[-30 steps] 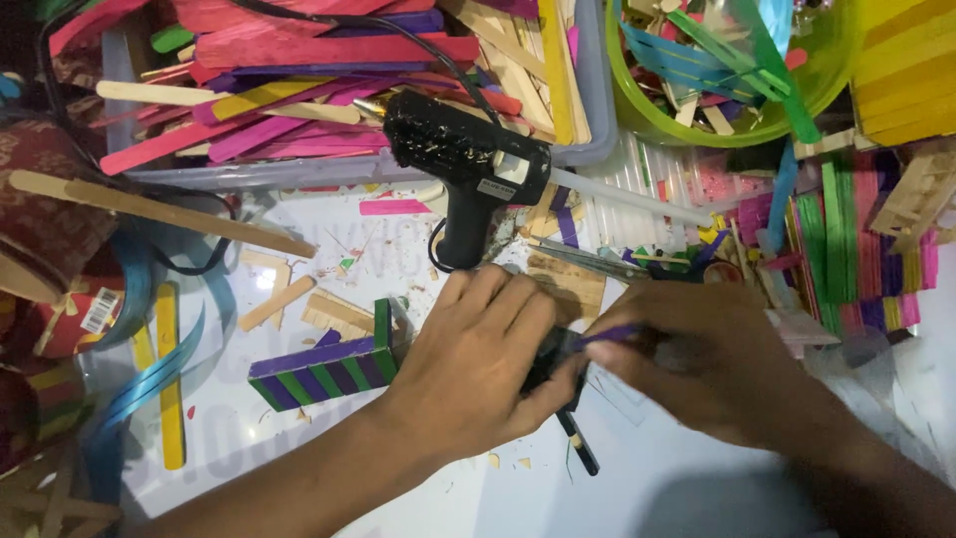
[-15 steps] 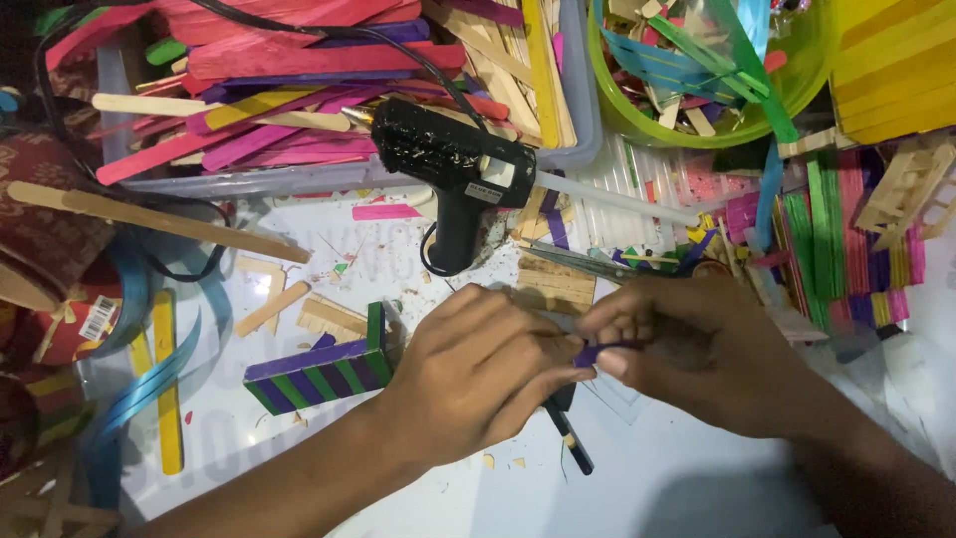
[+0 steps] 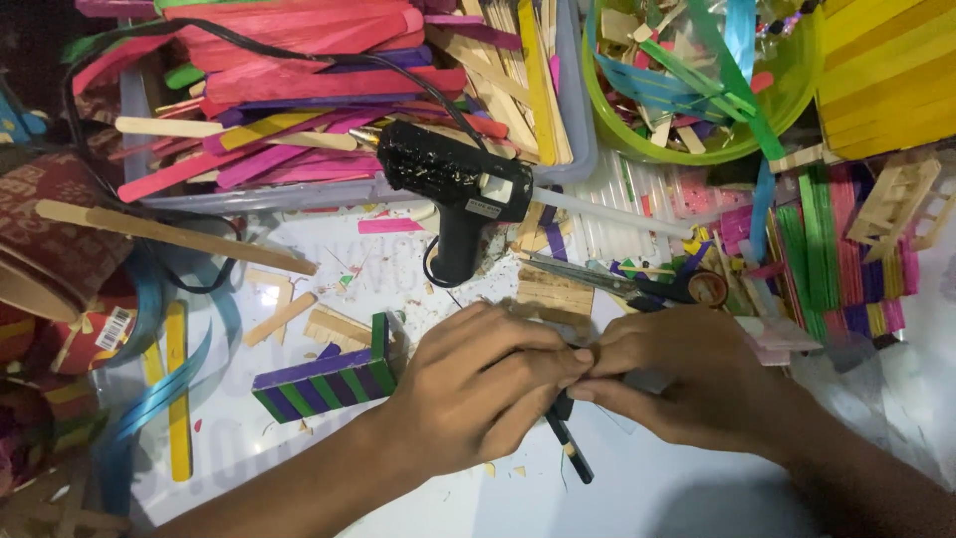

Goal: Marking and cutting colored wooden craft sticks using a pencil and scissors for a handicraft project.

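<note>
Pressing together at the near centre of the white work surface (image 3: 299, 438), the left hand (image 3: 478, 389) and the right hand (image 3: 687, 384) met fingertip to fingertip. Both hands were curled nearly closed around a small piece between them; the piece itself was hidden by the fingers, so its kind could not be told. A thin dark tool (image 3: 570, 443) projected from beneath the left hand toward the near edge; which hand gripped it could not be determined.

Just left of the left hand, a small panel of purple and green striped sticks (image 3: 324, 381) lay flat, touching the wrist area. Plain wooden stick offcuts (image 3: 299, 319) lay scattered beyond it, and a blue ribbon (image 3: 149, 399) curled at the left edge.

Beyond the hands, a black glue gun (image 3: 453, 194) stood on its handle, nozzle pointing left, with a clear glue stick (image 3: 617, 212) projecting from its rear. Scissors (image 3: 607, 279) lay just right of the gun.

At the far side, a clear tray (image 3: 578, 130) held coloured craft sticks (image 3: 299, 60), and a green bowl (image 3: 787, 110) held cut stick scraps.
</note>
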